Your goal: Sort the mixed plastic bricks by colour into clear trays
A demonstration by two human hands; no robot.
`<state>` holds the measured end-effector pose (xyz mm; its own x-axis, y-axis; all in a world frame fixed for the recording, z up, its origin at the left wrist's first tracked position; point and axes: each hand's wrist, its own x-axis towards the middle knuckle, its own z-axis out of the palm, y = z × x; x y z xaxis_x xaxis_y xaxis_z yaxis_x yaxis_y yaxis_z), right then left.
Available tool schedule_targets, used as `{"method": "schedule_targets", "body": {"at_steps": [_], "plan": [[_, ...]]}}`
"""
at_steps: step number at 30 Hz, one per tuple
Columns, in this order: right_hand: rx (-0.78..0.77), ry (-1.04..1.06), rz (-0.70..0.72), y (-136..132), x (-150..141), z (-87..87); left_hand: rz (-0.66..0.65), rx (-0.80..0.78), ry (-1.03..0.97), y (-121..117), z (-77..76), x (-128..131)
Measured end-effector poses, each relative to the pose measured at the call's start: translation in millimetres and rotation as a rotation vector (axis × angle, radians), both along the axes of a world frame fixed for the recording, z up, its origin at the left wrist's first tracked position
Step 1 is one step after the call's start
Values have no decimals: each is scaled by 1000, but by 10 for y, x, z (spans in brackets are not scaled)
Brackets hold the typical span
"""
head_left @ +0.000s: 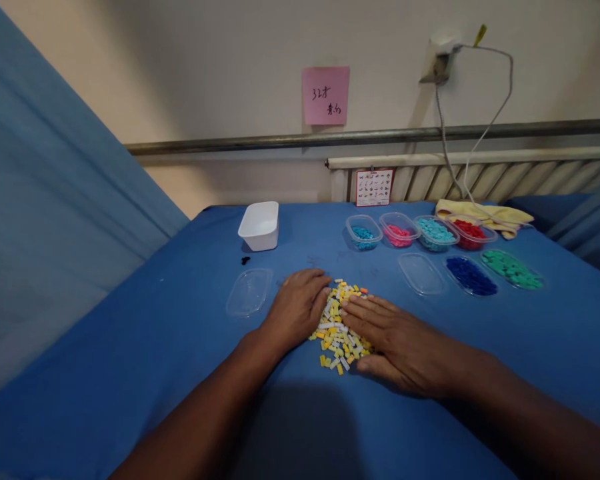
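Note:
A loose pile of small yellow, white and grey building-block pieces point(337, 330) lies on the blue cloth, with an orange piece at its far edge. My left hand point(300, 303) rests along the left side of the pile, its fingers stretched forward and touching the pieces. From the right, my right hand point(397, 340) lies flat over part of the pile, fingers extended and thumb apart. Whatever lies beneath the palms is hidden. Neither hand grips anything that I can see.
A white tub point(260, 227), small black pieces point(245, 261) and a clear lid point(250, 292) lie left. To the right are several clear containers of coloured pieces point(436, 235), another clear lid point(422, 273), lids holding dark blue point(471, 276) and green pieces point(512, 269), and a yellow cloth point(505, 217).

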<state>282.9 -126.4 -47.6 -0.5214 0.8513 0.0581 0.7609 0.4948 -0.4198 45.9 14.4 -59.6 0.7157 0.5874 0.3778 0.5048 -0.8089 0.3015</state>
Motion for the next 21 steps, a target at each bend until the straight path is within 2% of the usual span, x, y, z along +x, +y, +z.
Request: {"method": "schedule_targets", "body": {"at_steps": [4, 7, 13, 16, 19, 21], "plan": [[-11, 13, 36, -112, 42, 20, -35, -25, 97, -90, 22, 30], [-30, 21, 53, -142, -3, 49, -10, -39, 136, -125, 23, 58], [-89, 35, 110, -193, -68, 121, 43, -11, 82, -83, 59, 28], [-93, 50, 134, -239, -89, 136, -68, -43, 52, -75, 119, -7], [-130, 84, 197, -291, -154, 110, -255, -126, 151, -82, 159, -14], [-130, 105, 218, -308, -218, 83, -303, -162, 219, -68, 151, -7]]}}
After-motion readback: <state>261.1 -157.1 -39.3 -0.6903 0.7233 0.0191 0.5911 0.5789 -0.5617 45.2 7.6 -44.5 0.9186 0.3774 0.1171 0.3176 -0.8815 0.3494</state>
